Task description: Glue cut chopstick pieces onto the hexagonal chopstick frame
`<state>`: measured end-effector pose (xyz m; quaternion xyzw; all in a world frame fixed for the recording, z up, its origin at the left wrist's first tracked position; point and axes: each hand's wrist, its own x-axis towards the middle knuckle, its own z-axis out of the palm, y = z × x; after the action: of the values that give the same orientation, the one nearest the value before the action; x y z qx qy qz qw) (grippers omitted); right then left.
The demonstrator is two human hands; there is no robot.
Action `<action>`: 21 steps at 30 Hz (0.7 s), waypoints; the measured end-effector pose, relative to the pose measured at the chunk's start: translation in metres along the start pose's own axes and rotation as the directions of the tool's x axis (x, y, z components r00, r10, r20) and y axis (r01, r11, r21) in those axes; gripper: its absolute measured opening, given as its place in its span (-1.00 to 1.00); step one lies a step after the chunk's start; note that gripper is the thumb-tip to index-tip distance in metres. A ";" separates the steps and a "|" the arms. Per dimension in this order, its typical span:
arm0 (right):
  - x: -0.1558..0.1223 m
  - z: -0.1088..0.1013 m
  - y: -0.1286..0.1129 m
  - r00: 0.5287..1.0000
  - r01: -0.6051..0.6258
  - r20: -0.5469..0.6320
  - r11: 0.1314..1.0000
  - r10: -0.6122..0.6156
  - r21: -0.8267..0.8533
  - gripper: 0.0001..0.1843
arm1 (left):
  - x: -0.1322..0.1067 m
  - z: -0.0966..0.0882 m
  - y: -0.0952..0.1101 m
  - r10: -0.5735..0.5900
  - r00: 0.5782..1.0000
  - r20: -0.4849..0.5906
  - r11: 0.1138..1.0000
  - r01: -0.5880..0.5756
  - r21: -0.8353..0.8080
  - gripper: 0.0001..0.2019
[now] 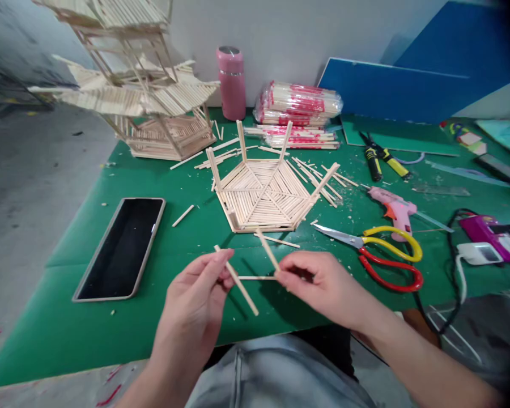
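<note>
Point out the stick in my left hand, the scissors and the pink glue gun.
Stick (242,289) in the left hand (199,286): head view, lower part of its length.
Scissors (360,242): head view, near the pivot.
Glue gun (394,203): head view, on its pink body.

Table (63,317): evenly lit, moderately bright
Right hand (318,280): soft, dark shadow on the table below; light seems to come from above
Left hand (195,289): pale on its upper side, outline slightly soft
Packs (301,102): glints on plastic
Phone (121,249): dark screen, faint specks
Floor (29,175): dim, blurred, stretched leftward
Right corners: blackened, detail smeared
</note>
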<state>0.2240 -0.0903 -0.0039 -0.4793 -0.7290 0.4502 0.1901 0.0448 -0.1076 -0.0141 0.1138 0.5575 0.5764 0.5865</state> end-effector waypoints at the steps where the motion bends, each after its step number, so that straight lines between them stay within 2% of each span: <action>1: -0.003 -0.011 0.007 0.999 0.012 -0.029 0.994 -0.015 -0.107 -0.81 | 0.000 -0.004 0.003 0.012 1.000 -0.013 1.000 -0.012 0.003 -0.85; 3: -0.010 -0.031 0.023 0.996 0.018 -0.071 0.942 -0.044 -0.335 -0.84 | 0.001 -0.013 0.011 0.049 0.997 -0.051 0.999 -0.048 0.011 -0.89; 5: -0.018 -0.045 0.039 0.995 0.017 -0.074 0.850 -0.065 -0.527 -0.84 | 0.001 -0.021 0.019 0.094 0.991 -0.091 0.995 -0.093 0.024 -0.93; 9: -0.025 -0.051 0.060 0.995 0.067 -0.008 0.719 -0.100 -0.691 -0.83 | 0.002 -0.031 0.030 0.202 0.956 -0.214 0.979 -0.191 0.073 -0.91; 11: -0.023 -0.048 0.062 0.994 0.084 0.013 0.670 -0.110 -0.737 -0.82 | 0.002 -0.032 0.032 0.264 0.936 -0.232 0.963 -0.242 0.119 -0.90; 16: -0.017 -0.045 0.057 0.991 0.086 0.005 0.596 -0.136 -0.799 -0.84 | -0.003 -0.024 0.032 0.378 0.917 -0.128 0.913 -0.345 0.218 -0.81; 18: -0.017 -0.046 0.056 0.984 0.050 -0.065 0.600 -0.168 -0.798 -0.83 | -0.005 -0.022 0.032 0.397 0.915 -0.071 0.895 -0.369 0.250 -0.81; 21: -0.022 -0.048 0.054 0.951 -0.006 -0.207 0.659 -0.228 -0.752 -0.82 | -0.006 -0.024 0.028 0.417 0.909 -0.013 0.861 -0.391 0.324 -0.87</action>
<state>0.2965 -0.0792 -0.0210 -0.5283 -0.8418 0.0271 0.1074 0.0127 -0.1164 0.0022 0.2961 0.6296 0.5945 0.4032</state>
